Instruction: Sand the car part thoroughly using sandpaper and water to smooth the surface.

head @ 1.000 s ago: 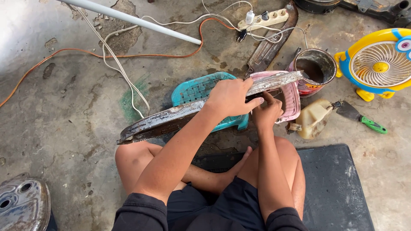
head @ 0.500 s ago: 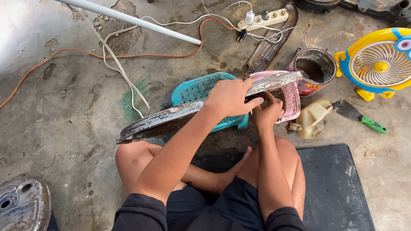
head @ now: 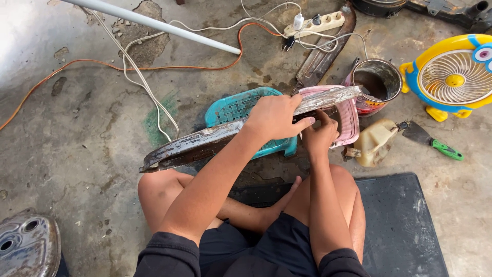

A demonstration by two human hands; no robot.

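— What is shown?

— A long rusted metal strip (head: 246, 128) is held across a teal stool (head: 241, 105) and a pink stool (head: 348, 115), above a concrete floor (head: 77, 154). The left hand (head: 277, 117) is clenched over the strip's middle. The right hand (head: 319, 134) is pressed up from beneath, its fingers (head: 328, 119) apparently curled on the lower edge, though that grip is partly hidden.

— What could go wrong?

— A cut could be suffered if the rough edge were dragged through bare fingers. The strip's far end lies just beside a paint can (head: 378, 84), which could be tipped if the strip were swung. The cords (head: 154, 61) could be snagged by the low end.
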